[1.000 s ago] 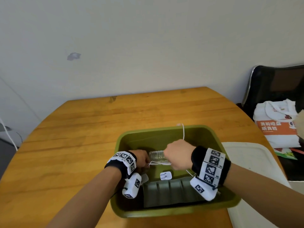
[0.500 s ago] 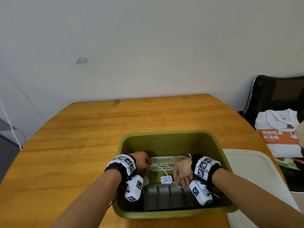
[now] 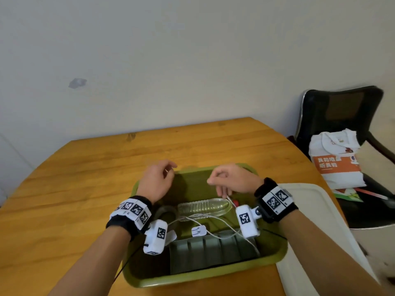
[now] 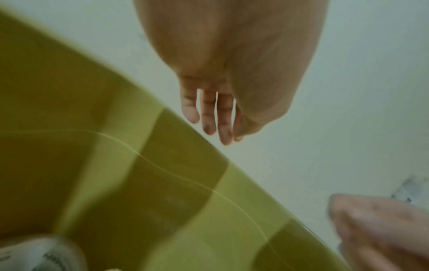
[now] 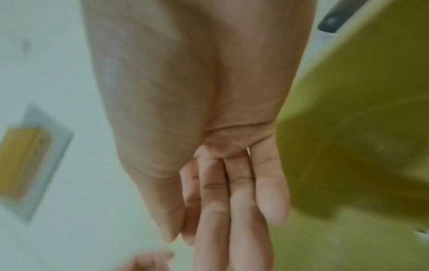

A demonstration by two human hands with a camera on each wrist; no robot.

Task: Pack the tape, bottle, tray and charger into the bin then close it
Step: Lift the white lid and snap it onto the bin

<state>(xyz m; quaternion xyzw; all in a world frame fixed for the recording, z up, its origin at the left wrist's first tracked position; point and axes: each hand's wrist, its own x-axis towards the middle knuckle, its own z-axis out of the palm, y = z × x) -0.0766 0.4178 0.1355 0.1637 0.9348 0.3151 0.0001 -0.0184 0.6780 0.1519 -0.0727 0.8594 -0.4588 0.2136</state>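
Observation:
The olive-green bin [image 3: 203, 274] sits open on the wooden table. Inside it, a clear bottle [image 3: 203, 207] with a red cap lies across the middle. A tape roll [image 3: 165, 212] lies left of it, partly behind my left wrist. The white charger [image 3: 198, 231] and its loose cable [image 3: 215, 218] rest by the grey ridged tray [image 3: 213, 248] at the near side. My left hand [image 3: 159, 180] and right hand [image 3: 229, 180] hover over the bin's far half. In the wrist views the left hand [image 4: 213, 117] and the right hand [image 5: 220, 201] have relaxed fingers and hold nothing.
A white lid [image 3: 310, 221] lies flat on the table just right of the bin. Beyond the table's right edge stands a black chair [image 3: 342, 107] with a white and orange bag [image 3: 335, 161] on its seat. A plain wall runs behind the table.
Both hands have risen out of the bin to above its far half. The right hand has let go of the charger cable, which now lies loose over the bottle and tray.

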